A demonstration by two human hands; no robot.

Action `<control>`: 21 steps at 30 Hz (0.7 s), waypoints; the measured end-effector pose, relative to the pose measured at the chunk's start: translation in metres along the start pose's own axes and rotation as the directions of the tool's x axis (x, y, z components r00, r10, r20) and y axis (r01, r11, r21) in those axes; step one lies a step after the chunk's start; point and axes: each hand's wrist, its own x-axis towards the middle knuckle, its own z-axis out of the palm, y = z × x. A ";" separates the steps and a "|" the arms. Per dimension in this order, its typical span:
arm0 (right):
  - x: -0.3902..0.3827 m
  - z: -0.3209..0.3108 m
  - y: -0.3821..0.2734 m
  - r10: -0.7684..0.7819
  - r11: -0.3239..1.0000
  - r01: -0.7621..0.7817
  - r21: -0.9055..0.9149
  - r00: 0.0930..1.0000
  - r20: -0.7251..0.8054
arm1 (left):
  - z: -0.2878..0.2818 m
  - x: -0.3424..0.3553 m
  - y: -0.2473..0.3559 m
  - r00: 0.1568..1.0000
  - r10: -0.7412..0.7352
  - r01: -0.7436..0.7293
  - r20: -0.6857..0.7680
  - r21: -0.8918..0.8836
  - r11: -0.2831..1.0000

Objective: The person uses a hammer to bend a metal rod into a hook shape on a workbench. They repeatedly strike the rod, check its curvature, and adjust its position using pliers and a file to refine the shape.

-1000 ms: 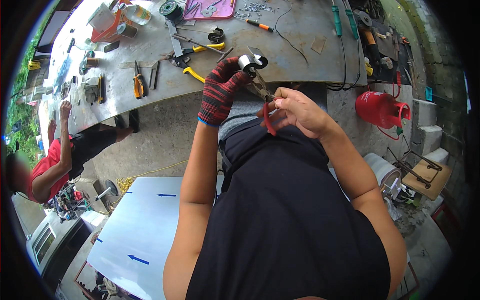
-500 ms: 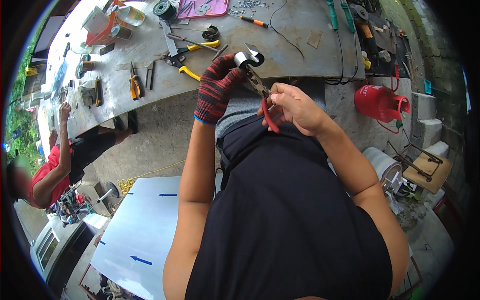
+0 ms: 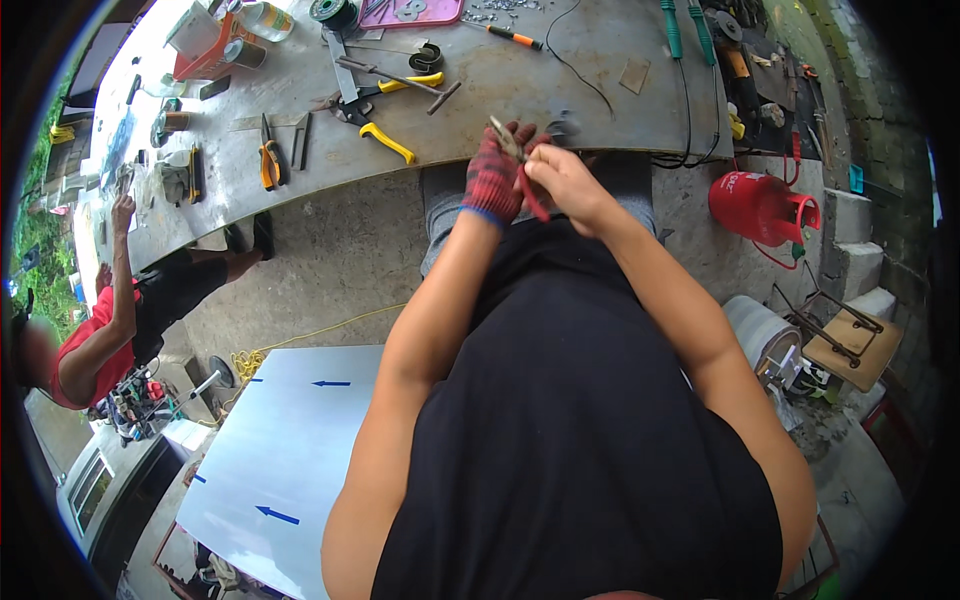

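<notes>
My right hand (image 3: pixel 572 185) is closed round the red handles of a pair of pliers (image 3: pixel 507 138), whose jaws point up and to the left. Behind those jaws is my left hand (image 3: pixel 492 178), in a red and black knit glove with a blue cuff. Motion smears its fingers, so I cannot make out whether they grip anything. A curved shiny metal piece (image 3: pixel 563 125), badly blurred, appears over the bench edge just beyond my right hand, apart from the plier jaws.
On the metal bench (image 3: pixel 480 110) lie yellow-handled cutters (image 3: pixel 388 142), a T-shaped bar (image 3: pixel 440 97), orange pliers (image 3: pixel 269 165), a screwdriver (image 3: pixel 515 38) and a pink tray (image 3: pixel 425 12). A red gas cylinder (image 3: pixel 752 205) stands right. Another person (image 3: pixel 105 325) works at the left.
The curved metal piece has left my gloved hand and the plier jaws and shifted right. My left hand has moved right and down, toward my right hand, which still holds the pliers.
</notes>
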 end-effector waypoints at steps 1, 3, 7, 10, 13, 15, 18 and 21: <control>0.017 -0.021 0.020 -0.048 0.996 0.041 -0.079 0.994 -0.094 | 0.007 0.025 -0.012 0.927 -0.366 0.254 -0.077 -0.591 0.766; -0.018 -0.029 -0.005 -0.067 0.980 0.106 0.166 0.971 -0.228 | 0.027 0.032 -0.019 0.927 -0.154 -0.029 -0.343 -0.475 0.880; -0.088 -0.061 0.019 -0.447 0.887 0.419 -0.195 0.671 -0.592 | 0.035 0.035 -0.059 0.969 0.162 -0.112 -0.185 0.254 0.961; -0.094 -0.103 0.056 -0.318 0.908 0.399 -0.130 0.451 -0.834 | 0.093 0.053 -0.040 0.920 0.349 -0.311 0.180 0.876 0.367; -0.082 -0.146 0.066 -0.040 0.878 0.411 0.244 0.572 -0.819 | 0.136 0.080 -0.040 0.911 0.218 -0.375 0.350 0.923 0.089; -0.084 -0.145 0.069 -0.051 0.884 0.408 0.227 0.567 -0.822 | 0.156 0.085 -0.044 0.928 0.113 -0.359 0.354 0.933 0.033; -0.087 -0.145 0.069 -0.054 0.884 0.403 0.235 0.587 -0.808 | 0.158 0.103 -0.059 0.958 0.014 -0.285 0.285 0.950 0.131; -0.100 -0.137 0.072 -0.050 0.886 0.384 0.261 0.637 -0.769 | 0.144 0.097 -0.053 0.980 0.078 -0.197 0.181 0.888 0.415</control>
